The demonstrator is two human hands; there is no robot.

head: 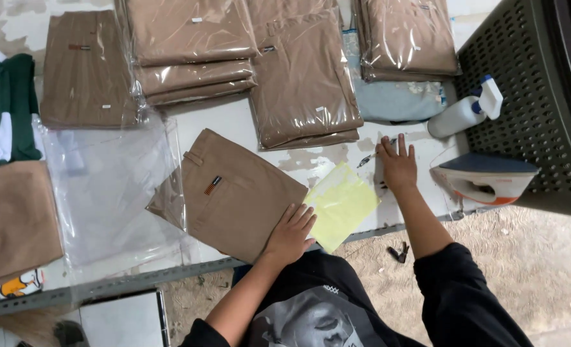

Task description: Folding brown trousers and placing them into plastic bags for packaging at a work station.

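Tan trousers (pixel 234 193) under left hand (pixel 290 234), iron (pixel 485 180) (perhaps unplugged)

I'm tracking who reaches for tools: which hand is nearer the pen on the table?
Right. The right hand lies flat on the table with its fingertips beside the pen. The left hand rests on the folded brown trousers, farther off.

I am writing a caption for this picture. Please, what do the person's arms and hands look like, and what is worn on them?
Both hands, the left hand and the right hand, are bare: no gloves, rings or watch visible. Black sleeves are pushed up, leaving the forearms uncovered. The black shirt carries a grey print.
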